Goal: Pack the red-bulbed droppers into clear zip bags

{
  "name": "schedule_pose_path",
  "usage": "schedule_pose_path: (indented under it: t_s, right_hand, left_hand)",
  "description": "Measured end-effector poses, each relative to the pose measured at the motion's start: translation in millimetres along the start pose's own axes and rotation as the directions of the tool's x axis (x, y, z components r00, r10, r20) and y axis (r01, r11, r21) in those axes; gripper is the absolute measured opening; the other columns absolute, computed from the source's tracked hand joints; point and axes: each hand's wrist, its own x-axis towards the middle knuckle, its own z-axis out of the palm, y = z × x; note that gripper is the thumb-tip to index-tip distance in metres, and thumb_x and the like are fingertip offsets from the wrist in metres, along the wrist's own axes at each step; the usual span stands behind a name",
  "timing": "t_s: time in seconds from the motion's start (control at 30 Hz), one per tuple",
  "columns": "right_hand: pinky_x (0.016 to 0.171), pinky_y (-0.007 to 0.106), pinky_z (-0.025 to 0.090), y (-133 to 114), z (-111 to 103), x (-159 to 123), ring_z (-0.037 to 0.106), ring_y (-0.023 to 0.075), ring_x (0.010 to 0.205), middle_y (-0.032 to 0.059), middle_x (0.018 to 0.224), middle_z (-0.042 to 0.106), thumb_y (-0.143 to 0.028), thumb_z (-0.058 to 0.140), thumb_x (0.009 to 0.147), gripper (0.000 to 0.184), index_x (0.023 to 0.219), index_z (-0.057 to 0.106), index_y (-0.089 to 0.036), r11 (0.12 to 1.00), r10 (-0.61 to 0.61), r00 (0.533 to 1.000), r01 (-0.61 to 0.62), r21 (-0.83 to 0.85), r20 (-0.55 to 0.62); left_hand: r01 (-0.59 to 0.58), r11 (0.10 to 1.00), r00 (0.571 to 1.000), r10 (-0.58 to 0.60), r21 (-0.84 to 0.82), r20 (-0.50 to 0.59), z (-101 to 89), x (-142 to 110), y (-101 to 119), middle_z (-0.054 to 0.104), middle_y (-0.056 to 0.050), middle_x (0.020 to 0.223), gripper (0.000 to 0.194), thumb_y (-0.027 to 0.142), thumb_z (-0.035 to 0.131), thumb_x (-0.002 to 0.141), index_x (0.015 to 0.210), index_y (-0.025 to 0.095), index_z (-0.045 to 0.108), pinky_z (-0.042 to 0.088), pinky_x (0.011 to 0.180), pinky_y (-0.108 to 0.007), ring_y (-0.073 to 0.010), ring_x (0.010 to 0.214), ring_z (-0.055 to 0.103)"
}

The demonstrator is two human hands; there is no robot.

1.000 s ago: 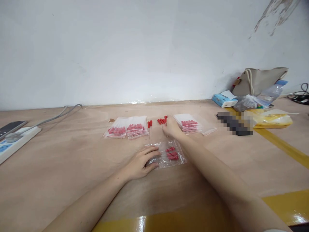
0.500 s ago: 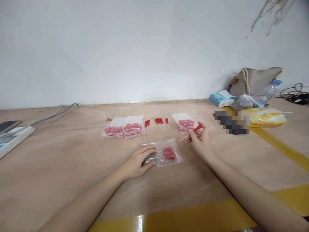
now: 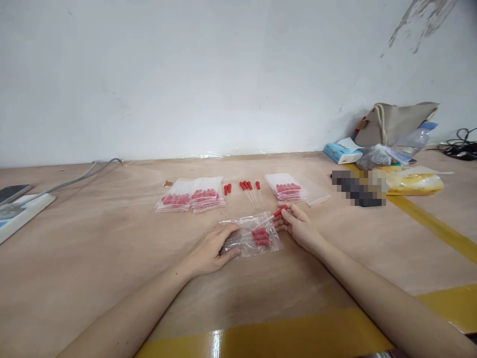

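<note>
A clear zip bag [image 3: 244,247] lies on the table with several red-bulbed droppers [image 3: 261,237] in it, their bulbs toward its right end. My left hand [image 3: 212,248] grips the bag's left part, thumb along the near edge and fingers at the far edge. In my right hand [image 3: 298,227] is a glass dropper [image 3: 279,211], pinched by its red bulb. Its tip points left, at the mouth of the bag; the clear plastic makes it hard to tell how far in it reaches. Beyond the bag lie loose droppers [image 3: 246,186], including a pair [image 3: 227,189] and a single one [image 3: 258,186].
Filled bags of droppers lie in stacks at the left [image 3: 175,200], centre-left [image 3: 204,194] and right [image 3: 288,189]. A power strip [image 3: 30,214] and a phone [image 3: 15,193] are far left. A tissue pack [image 3: 342,153], tote bag [image 3: 398,124] and yellow packet [image 3: 417,180] stand right.
My right hand has moved left and slightly nearer, bringing the dropper from beside the bag to its mouth. My left hand stays on the bag.
</note>
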Motion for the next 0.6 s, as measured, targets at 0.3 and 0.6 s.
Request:
schedule_pose_path:
  t_s: [0.3, 0.6]
  right_hand:
    - [0.064, 0.027, 0.047, -2, -9, 0, 0.055, 0.0114, 0.069, 0.0017, 0.082, 0.058, -0.043, 0.061, 0.069, 0.029, 0.083, 0.055, -0.018, 0.940, -0.100, 0.979, 0.151, -0.306, 0.175]
    - [0.087, 0.036, 0.041, -16, 3, 7, 0.056, 0.0182, 0.093, 0.0045, 0.097, 0.063, -0.030, 0.047, 0.082, 0.025, 0.095, 0.066, -0.021, 0.733, -0.176, 0.847, 0.453, -0.508, 0.502]
  left_hand:
    - [0.000, 1.000, 1.000, 0.000, 0.009, 0.003, -0.6, 0, 1, 0.046, -0.008, 0.127, 0.049, 0.032, 0.050, 0.085, 0.130, 0.022, 0.032, 0.037, 0.096, -0.040, -0.0229, 0.116, 0.044]
    - [-0.011, 1.000, 1.000, 0.011, 0.007, -0.006, 0.2, 0, 0, 0.046, -0.009, 0.128, 0.049, 0.029, 0.050, 0.085, 0.130, 0.021, 0.032, 0.037, 0.096, -0.040, -0.0234, 0.116, 0.044]
